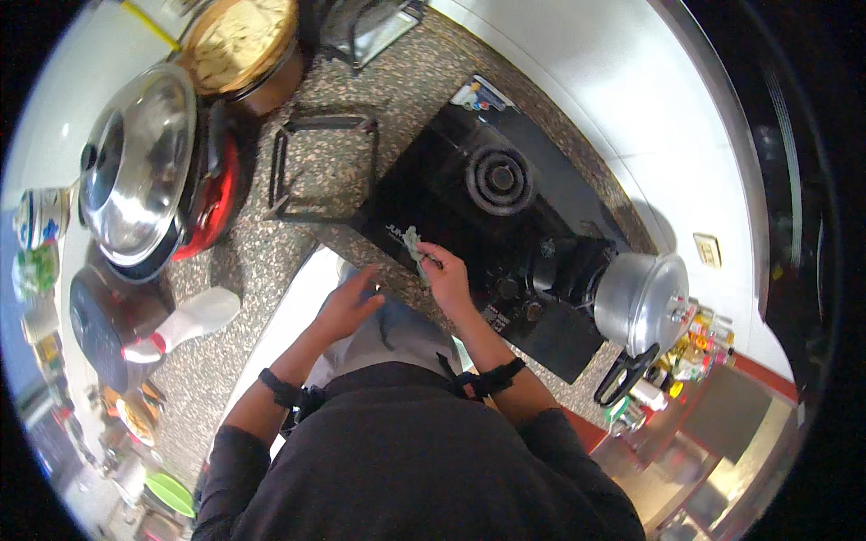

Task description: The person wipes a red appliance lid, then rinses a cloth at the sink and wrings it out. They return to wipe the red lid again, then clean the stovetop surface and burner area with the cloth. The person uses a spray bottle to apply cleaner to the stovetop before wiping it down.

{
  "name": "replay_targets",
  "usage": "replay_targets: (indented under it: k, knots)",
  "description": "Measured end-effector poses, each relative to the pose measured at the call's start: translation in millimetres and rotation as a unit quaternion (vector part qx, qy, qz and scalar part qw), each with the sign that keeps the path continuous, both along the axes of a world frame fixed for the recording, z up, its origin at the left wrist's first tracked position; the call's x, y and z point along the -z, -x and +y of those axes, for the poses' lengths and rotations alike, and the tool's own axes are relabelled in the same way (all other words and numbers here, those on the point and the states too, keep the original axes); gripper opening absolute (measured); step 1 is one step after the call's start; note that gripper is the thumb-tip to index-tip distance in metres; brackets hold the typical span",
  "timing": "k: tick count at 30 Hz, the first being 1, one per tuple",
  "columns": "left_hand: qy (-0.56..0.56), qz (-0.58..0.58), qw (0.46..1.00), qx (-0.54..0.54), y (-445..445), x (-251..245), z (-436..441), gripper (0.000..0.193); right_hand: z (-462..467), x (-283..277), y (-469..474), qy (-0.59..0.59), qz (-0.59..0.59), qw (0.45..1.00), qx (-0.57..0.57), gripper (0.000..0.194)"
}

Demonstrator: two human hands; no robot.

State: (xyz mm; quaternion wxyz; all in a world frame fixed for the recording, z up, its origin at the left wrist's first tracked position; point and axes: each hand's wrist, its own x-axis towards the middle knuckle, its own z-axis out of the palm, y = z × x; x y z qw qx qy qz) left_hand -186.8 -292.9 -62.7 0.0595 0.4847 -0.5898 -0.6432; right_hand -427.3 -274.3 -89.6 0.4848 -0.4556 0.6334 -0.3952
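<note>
My right hand [446,280] pinches a small crumpled greenish-grey rag [413,247] at the front edge of a black gas cooktop [433,182]. My left hand [348,304] is empty, its fingers spread, in front of the counter edge. One cooktop burner [502,177] is bare, without a pan support. A square black pan support [325,169] lies on the speckled stone counter [260,250], left of the cooktop. On the cooktop's right side stands an aluminium pressure cooker [629,304] with a black handle.
At the left are a large pan with a steel lid [145,169], a red pot [216,209] and a translucent plastic bottle [203,314]. A container of dough-like food [240,40] stands at the back left. Several bottles [690,358] stand beyond the pressure cooker.
</note>
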Motion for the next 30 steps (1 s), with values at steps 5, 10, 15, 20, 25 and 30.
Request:
replay_targets:
  k: [5, 10, 15, 20, 25, 30]
  knots:
    - [-0.247, 0.296, 0.89, -0.243, 0.6, -5.6, 9.0, 0.086, -24.9, -41.7, -23.0, -0.211, -0.604, 0.766, 0.058, 0.034]
    - [-0.263, 0.522, 0.741, -0.329, -22.7, -27.7, 30.3, 0.086, -37.0, -65.9, -76.0, -0.276, -0.511, 0.809, -0.091, 0.034]
    - [-0.248, 0.511, 0.652, -0.503, -59.3, -44.9, 79.4, 0.055, -29.7, -75.8, -137.9, 0.227, 0.072, 0.828, -0.508, 0.042]
    - [-0.19, 0.414, 0.651, -0.608, -116.6, -51.9, 144.1, 0.041, -29.6, -98.8, -205.5, 0.205, 0.034, 0.759, -0.617, 0.05]
    - [-0.147, 0.395, 0.6, -0.68, -168.4, -46.4, 205.4, 0.03, -52.7, -133.3, -294.2, 0.276, -0.004, 0.853, -0.443, 0.08]
    - [-0.131, 0.318, 0.625, -0.701, -213.0, -36.7, 256.5, 0.033, -68.5, -151.6, -393.7, 0.257, -0.179, 0.81, -0.495, 0.097]
